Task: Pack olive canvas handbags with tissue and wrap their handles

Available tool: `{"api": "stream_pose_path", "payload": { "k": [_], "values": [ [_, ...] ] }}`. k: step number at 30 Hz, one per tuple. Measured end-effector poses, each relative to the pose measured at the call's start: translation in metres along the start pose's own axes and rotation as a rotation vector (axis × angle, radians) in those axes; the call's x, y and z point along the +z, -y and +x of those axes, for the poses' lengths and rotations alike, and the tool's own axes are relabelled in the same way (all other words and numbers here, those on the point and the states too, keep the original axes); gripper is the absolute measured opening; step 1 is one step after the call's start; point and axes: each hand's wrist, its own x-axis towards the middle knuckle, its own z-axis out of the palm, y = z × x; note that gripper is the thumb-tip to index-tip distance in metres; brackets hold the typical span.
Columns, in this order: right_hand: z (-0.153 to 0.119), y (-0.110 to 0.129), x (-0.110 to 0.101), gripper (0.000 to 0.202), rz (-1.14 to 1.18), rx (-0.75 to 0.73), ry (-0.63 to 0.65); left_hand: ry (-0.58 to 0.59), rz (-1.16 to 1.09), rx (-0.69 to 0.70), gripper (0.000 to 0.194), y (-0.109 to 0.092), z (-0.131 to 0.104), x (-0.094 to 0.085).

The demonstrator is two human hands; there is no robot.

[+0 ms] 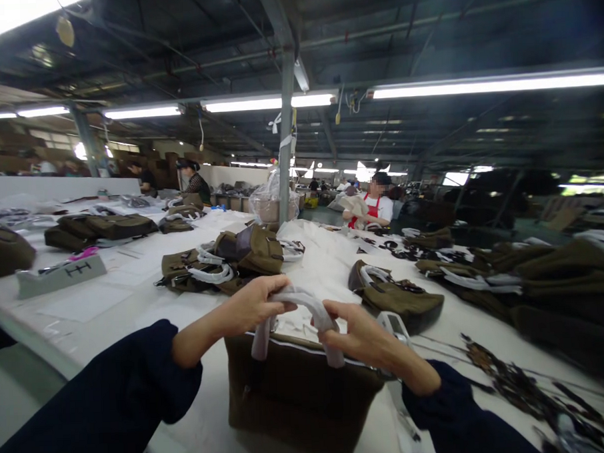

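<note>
An olive-brown handbag (299,393) stands upright on the white table in front of me, a zipper running along its top edge. Its arched handle (301,297) is wrapped in whitish covering. My left hand (265,301) pinches the handle near the top of its left side. On the right side of the same handle, my right hand (349,328) has its fingers closed around the wrapping. Part of the handle is hidden behind my fingers.
More olive bags lie beyond, a pile (233,253) in the middle and a single bag (398,296) at right. Bags are stacked (549,276) far right, above dark straps (519,377). A grey box (61,276) sits left. A metal post (284,134) rises behind; a co-worker (374,203) in a red apron handles fabric.
</note>
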Motion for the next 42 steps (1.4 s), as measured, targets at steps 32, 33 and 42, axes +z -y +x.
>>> {"api": "stream_pose_path", "payload": {
  "k": [32, 33, 42],
  "values": [
    [-0.016, -0.033, 0.01, 0.025, 0.326, 0.144, -0.199, 0.111, -0.488, -0.201, 0.021, 0.004, -0.014, 0.008],
    [-0.018, -0.033, 0.011, 0.026, 0.376, 0.142, -0.19, 0.114, -0.49, -0.211, 0.02, 0.003, -0.014, 0.008],
    [-0.019, -0.046, 0.016, 0.034, 0.895, 0.119, 0.091, 0.138, -0.621, -0.18, 0.026, 0.017, -0.014, 0.008]
  ]
}}
